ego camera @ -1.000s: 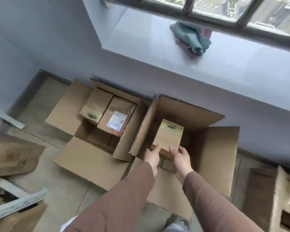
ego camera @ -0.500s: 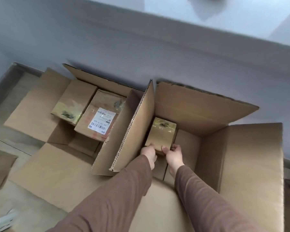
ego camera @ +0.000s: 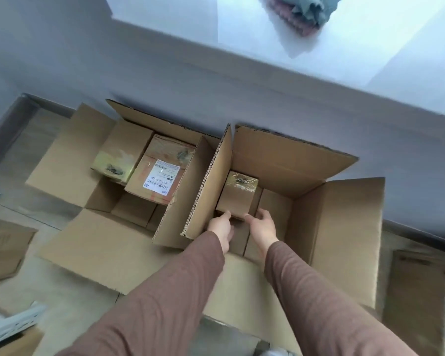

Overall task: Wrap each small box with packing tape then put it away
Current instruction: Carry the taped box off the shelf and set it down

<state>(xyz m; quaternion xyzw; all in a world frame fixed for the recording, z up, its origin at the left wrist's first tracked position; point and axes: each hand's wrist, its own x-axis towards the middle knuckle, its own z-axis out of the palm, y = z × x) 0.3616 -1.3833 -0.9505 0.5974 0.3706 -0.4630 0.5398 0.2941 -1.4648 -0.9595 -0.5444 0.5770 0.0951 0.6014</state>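
A small cardboard box [ego camera: 238,199], glossy with tape at its far end, lies in the far left corner of the large open carton [ego camera: 339,222] on the right. My left hand [ego camera: 221,228] pinches the box's near left corner, thumb on top and fingers curled below. At the near right corner my right hand [ego camera: 262,224] has loosely spread fingers, with one fingertip just touching the edge. Two more taped boxes, a plain one [ego camera: 121,155] and one with a white shipping label [ego camera: 162,170], lie in the left open carton [ego camera: 70,160].
Both cartons stand on the floor against the wall below a window ledge holding a bundle of cloth [ego camera: 306,11]. An upright flap [ego camera: 211,186] divides the cartons. Flat cardboard [ego camera: 3,247] and white metal rails [ego camera: 10,327] lie at the left, another carton [ego camera: 421,294] at the right.
The small box has gone down from above the right carton to its bottom corner. My right hand has loosened its grip. The view has tilted down and closer.
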